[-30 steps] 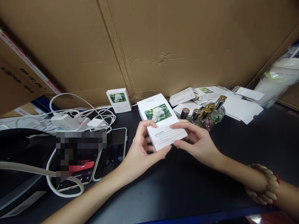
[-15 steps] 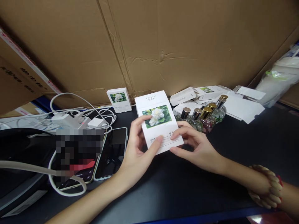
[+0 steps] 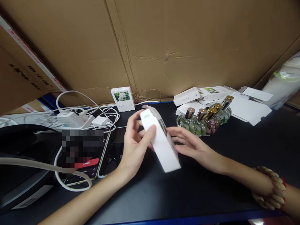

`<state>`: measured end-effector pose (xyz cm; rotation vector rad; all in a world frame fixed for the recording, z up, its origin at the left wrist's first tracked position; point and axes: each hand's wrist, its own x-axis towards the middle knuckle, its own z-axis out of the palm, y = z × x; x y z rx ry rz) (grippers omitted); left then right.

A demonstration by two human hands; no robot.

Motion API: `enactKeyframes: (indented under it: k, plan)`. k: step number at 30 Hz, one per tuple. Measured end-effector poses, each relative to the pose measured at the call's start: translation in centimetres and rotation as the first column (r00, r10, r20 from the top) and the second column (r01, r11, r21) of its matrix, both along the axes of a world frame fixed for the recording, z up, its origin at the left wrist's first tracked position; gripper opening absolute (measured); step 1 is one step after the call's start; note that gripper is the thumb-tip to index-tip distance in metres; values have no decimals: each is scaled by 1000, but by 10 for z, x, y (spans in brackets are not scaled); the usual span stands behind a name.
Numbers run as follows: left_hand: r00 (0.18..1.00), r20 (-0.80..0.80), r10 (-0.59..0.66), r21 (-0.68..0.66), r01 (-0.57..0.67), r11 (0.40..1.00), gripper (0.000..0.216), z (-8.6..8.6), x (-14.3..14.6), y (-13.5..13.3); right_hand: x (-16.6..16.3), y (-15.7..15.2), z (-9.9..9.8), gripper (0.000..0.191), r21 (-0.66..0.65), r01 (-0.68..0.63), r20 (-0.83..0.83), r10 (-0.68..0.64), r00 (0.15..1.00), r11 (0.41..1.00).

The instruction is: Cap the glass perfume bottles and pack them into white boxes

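Observation:
A small white carton [image 3: 164,150] is held above the black table, turned so that a plain narrow side faces me; its flower picture shows only as a sliver on the right. My left hand [image 3: 137,140] grips the upper part, thumb across the narrow side and fingers behind. On the carton's right face rest the fingers of my right hand [image 3: 195,145]; its fingertips are partly hidden, so how firmly they hold is unclear. Just beyond my right hand stand several round glass perfume bottles [image 3: 199,125] with gold and brownish metallic caps.
A similar white box [image 3: 123,99] with a white flower picture stands at the back. Flattened and opened white cartons [image 3: 246,107] lie behind the bottles. To the left are tangled white cables, a power strip [image 3: 72,120] and phones [image 3: 110,159]. A cardboard wall [image 3: 150,47] closes the back.
The carton has been turned from its flower-printed front to its narrow side and tilted. My left thumb has shifted onto that side. The view has moved slightly.

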<state>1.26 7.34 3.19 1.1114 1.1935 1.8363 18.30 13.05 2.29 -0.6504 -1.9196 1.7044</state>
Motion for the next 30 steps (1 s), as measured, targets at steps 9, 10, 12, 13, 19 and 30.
enactKeyframes:
  k: [9, 10, 12, 13, 19, 30]
  plan:
    - [978, -161, -133, 3, 136, 991, 27, 3, 2, -4, 4, -2, 0, 79, 116, -42, 24, 40, 999, 992]
    - [975, -171, -143, 17, 148, 989, 26, 3, 2, -5, 3, -2, 0, 80, 148, -25, 41, 19, 999, 989]
    - [978, -180, -109, 43, 119, 992, 22, 2, 2, -5, 2, -2, 1, 72, 208, 23, 56, -35, 998, 978]
    - [981, -185, -59, 51, 70, 996, 20, 1, 1, -5, 1, -2, 2, 65, 236, 51, 57, -66, 996, 970]
    - [939, -228, 257, 41, -255, 966, 27, -5, -3, 2, 0, 4, 3, 44, 236, 81, 102, -108, 989, 968]
    - [994, -62, 93, -111, -100, 989, 12, -5, -1, 1, 2, -2, -1, 51, 278, -13, 139, -27, 990, 961]
